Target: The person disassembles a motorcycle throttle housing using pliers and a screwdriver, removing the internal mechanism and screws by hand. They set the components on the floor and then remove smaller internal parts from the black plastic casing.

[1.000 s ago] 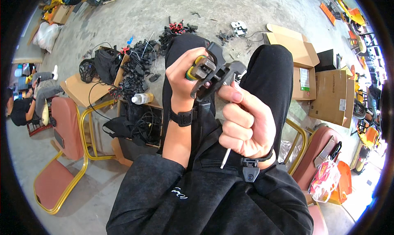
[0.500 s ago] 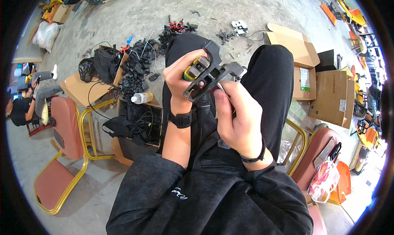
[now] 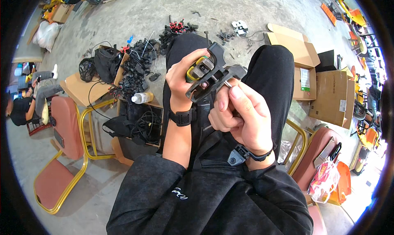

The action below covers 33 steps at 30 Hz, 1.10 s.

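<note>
My left hand [image 3: 180, 81] is wrapped around a pair of yellow-and-green-handled pliers [image 3: 201, 68] with a metal head. Against them, above my lap, sits a black bracket-like part [image 3: 215, 73] with curved arms, also steadied by that hand. A thin metal pin [image 3: 227, 84] stands between the thumb and forefinger of my right hand [image 3: 244, 114], at the near right side of the bracket. Whether the pin's far end touches the bracket is hard to tell. My left fingertips are partly hidden. A small black module [image 3: 239, 154] hangs from the band on my right wrist.
Left of my legs lie a heap of black parts [image 3: 137, 66], a box of cables [image 3: 141, 124] and a bottle [image 3: 142, 98]. A pink chair [image 3: 65, 128] stands farther left. At right are cardboard boxes [image 3: 330, 97] and another chair [image 3: 314, 155]. A person [image 3: 24, 107] sits at far left.
My right hand has turned and drawn slightly down and right, bringing the metal pin and wrist module into clearer view. The bracket and pliers in my left hand have shifted slightly right.
</note>
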Each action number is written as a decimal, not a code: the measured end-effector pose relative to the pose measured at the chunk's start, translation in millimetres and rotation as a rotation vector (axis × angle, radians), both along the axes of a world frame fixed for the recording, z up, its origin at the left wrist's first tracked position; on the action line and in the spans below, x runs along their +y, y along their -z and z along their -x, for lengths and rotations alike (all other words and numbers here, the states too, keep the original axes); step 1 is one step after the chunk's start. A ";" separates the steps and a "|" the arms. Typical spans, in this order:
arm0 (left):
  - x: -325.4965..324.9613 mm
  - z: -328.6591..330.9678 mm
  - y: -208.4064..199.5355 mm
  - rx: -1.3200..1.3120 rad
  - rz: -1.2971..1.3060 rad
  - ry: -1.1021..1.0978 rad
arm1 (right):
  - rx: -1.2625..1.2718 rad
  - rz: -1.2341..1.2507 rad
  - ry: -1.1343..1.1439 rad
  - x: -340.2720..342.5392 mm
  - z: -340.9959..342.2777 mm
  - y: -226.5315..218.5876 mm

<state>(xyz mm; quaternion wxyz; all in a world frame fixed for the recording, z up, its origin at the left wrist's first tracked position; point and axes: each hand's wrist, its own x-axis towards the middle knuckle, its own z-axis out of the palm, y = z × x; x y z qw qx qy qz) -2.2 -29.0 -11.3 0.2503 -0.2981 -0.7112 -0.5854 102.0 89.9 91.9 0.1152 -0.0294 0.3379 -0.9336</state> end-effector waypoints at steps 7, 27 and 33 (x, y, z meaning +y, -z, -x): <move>6.8 -7.1 -9.0 -0.032 -0.070 0.013 | 0.002 0.080 -0.046 -1.1 0.2 -0.3; 7.1 -9.4 -21.1 0.042 0.143 -0.045 | -0.253 0.497 -0.209 1.6 0.2 -8.5; 8.8 -10.2 -24.2 0.025 0.085 -0.074 | -0.027 -0.339 0.203 -8.0 -2.5 -1.6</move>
